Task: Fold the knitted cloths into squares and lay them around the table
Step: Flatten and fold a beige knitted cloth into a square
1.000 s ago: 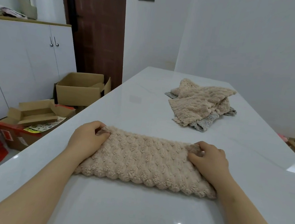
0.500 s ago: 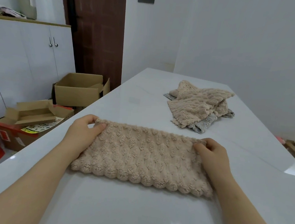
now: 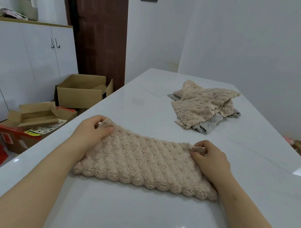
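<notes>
Left hand point(image 3: 89, 134), right hand point(image 3: 210, 160) palm-down, each grip pinching far corner of beige cloth point(image 3: 142, 160) on table point(image 3: 137, 212).

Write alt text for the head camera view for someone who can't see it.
Two bare hands pinch the far corners of a beige knitted cloth lying as a long strip on a glossy white table, left hand and right hand at its ends. Farther back lies a rumpled pile of cloths.
</notes>
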`<state>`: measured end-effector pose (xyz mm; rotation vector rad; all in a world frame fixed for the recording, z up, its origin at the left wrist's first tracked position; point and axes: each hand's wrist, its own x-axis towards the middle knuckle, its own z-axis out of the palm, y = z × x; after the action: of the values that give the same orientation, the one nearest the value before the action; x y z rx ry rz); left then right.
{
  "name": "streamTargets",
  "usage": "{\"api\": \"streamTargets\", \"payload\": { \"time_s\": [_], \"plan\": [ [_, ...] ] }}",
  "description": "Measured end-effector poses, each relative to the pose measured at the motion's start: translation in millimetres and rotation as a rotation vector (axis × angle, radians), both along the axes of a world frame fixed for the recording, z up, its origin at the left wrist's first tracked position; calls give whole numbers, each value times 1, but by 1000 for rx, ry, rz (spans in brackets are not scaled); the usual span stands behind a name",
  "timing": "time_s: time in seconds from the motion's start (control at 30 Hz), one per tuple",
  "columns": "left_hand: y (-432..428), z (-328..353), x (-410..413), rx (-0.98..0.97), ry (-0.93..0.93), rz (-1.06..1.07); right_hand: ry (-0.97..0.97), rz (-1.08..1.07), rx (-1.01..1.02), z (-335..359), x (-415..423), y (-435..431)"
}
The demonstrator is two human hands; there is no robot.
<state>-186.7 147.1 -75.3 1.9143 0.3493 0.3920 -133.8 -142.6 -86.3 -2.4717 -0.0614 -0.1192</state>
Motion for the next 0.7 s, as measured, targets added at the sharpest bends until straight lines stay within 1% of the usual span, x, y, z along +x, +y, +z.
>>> {"api": "streamTargets", "payload": {
  "time_s": [0.1,0.2,0.3,0.43,0.6,0.7],
  "plan": [
    [2,3,-2,-170,-1,-62,-52,66,181,-2,1,-2],
    [2,1,-2,-174,16,-38,-72,126,306,-5,1,-6],
    [2,1,-2,-181,1,18,-55,162,346,-5,0,-6],
    [5,0,-2,-244,-32,93,-130,100,354,-3,-1,-4],
    [4,3,-1,-413,-103,144,-175,30,518,-1,-3,-5],
    [5,3,1,-472,-148,158,-192,11,597,0,-2,-3]
  ]
}}
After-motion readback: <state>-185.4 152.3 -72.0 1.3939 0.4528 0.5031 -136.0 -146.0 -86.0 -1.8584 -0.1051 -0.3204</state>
